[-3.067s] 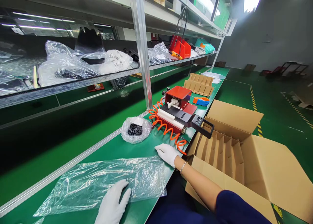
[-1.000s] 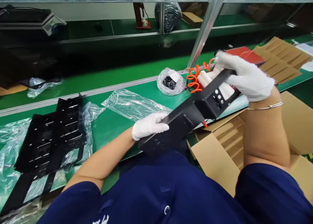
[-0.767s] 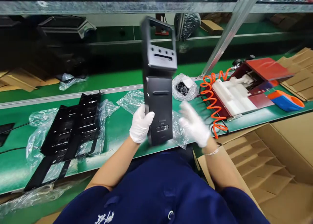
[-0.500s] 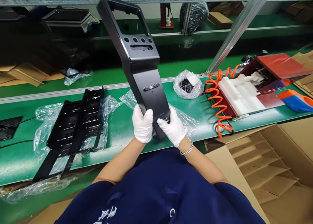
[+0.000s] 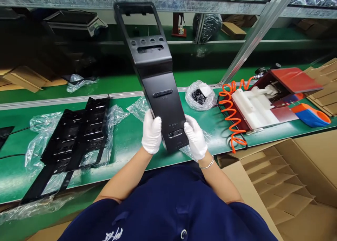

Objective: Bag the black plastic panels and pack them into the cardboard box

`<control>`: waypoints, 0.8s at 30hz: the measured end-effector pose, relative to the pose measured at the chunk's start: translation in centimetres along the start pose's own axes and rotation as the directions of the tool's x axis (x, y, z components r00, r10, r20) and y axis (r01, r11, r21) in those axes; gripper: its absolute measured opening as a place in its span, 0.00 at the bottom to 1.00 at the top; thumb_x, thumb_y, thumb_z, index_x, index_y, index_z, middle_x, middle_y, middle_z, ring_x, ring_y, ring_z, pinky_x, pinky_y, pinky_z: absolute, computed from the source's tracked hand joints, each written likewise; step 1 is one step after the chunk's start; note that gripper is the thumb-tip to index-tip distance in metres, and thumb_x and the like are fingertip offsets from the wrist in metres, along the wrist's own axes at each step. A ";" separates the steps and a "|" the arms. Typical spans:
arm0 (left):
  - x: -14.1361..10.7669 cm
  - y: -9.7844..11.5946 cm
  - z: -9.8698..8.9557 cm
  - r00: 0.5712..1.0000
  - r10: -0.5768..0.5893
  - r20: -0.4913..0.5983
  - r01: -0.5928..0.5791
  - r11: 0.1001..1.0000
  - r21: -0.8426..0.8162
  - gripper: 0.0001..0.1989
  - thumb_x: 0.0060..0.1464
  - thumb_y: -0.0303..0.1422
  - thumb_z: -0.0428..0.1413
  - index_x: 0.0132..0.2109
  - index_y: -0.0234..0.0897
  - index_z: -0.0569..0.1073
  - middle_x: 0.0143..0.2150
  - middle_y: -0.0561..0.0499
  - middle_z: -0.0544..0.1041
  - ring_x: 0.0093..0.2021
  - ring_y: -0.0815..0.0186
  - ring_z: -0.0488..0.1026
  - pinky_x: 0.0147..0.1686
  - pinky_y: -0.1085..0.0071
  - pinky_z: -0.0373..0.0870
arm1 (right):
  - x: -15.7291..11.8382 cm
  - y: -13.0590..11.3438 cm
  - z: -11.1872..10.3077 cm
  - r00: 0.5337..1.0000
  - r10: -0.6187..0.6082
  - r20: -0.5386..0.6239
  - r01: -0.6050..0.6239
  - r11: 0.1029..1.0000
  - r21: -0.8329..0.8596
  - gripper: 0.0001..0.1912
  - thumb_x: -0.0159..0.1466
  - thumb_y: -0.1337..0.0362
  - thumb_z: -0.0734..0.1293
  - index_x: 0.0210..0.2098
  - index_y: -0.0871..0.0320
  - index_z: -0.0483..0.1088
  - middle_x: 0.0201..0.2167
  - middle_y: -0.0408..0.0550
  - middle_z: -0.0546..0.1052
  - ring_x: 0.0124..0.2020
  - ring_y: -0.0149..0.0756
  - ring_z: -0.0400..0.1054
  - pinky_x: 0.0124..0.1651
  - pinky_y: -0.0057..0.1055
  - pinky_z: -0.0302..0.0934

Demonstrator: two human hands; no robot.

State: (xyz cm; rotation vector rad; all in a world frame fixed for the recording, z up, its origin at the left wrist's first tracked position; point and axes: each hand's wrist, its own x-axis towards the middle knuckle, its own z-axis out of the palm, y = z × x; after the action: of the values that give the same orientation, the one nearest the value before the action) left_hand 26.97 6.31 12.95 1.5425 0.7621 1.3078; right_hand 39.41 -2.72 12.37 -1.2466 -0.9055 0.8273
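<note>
A long black plastic panel (image 5: pixel 164 106) is held up in front of me, with a rectangular opening at its far end, a row of round holes and several slots. My left hand (image 5: pixel 152 132), in a white glove, grips its lower left edge, thumb on the face. On the lower right edge, my right hand (image 5: pixel 195 136), gloved too, is closed with its thumb along the border. Clear plastic film (image 5: pixel 139 108) lies on the bench behind the panel. To the left, similar black panels (image 5: pixel 76 135) rest on clear wrapping.
A bag of small black parts (image 5: pixel 199 96) sits on the green bench (image 5: pixel 126 146). Farther right are an orange coiled hose (image 5: pixel 231 111), a red machine with a white block (image 5: pixel 254 106) and a blue-orange piece (image 5: pixel 310 115). An open divided carton (image 5: pixel 284 185) stands at lower right.
The panel has turned to show its face more squarely, and its top has shifted slightly right. My right thumb has moved from the lower slot to the right edge.
</note>
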 end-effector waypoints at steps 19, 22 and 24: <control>-1.5 -1.2 1.9 0.971 0.123 0.205 -0.192 0.913 0.361 0.44 0.65 0.56 0.47 0.75 0.32 0.44 0.73 0.27 0.58 0.72 0.47 0.62 0.70 0.51 0.57 | -1.1 1.5 0.4 0.938 -0.128 -0.321 0.048 0.968 -0.247 0.34 0.68 0.41 0.62 0.65 0.55 0.59 0.64 0.59 0.68 0.66 0.49 0.64 0.70 0.52 0.59; -1.6 -2.0 1.8 0.970 0.120 0.214 -0.191 0.917 0.351 0.44 0.66 0.56 0.45 0.75 0.32 0.42 0.73 0.28 0.59 0.72 0.49 0.62 0.71 0.52 0.56 | -0.9 1.8 0.4 0.948 -0.096 -0.305 0.030 0.976 -0.215 0.34 0.67 0.41 0.64 0.63 0.54 0.61 0.63 0.58 0.70 0.65 0.49 0.66 0.70 0.52 0.60; -1.7 -2.5 1.7 0.975 0.097 0.200 -0.165 0.919 0.358 0.46 0.66 0.57 0.45 0.76 0.30 0.41 0.74 0.27 0.57 0.73 0.49 0.60 0.71 0.52 0.56 | -0.8 2.1 0.4 0.949 -0.070 -0.307 0.009 0.980 -0.197 0.34 0.66 0.40 0.65 0.62 0.55 0.61 0.62 0.58 0.71 0.64 0.48 0.66 0.71 0.52 0.59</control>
State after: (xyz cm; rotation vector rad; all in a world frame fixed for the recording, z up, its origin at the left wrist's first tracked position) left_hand 28.44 5.24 10.03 2.0182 0.8367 1.1419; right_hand 38.62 -2.97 10.21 -1.4758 -0.7615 0.4971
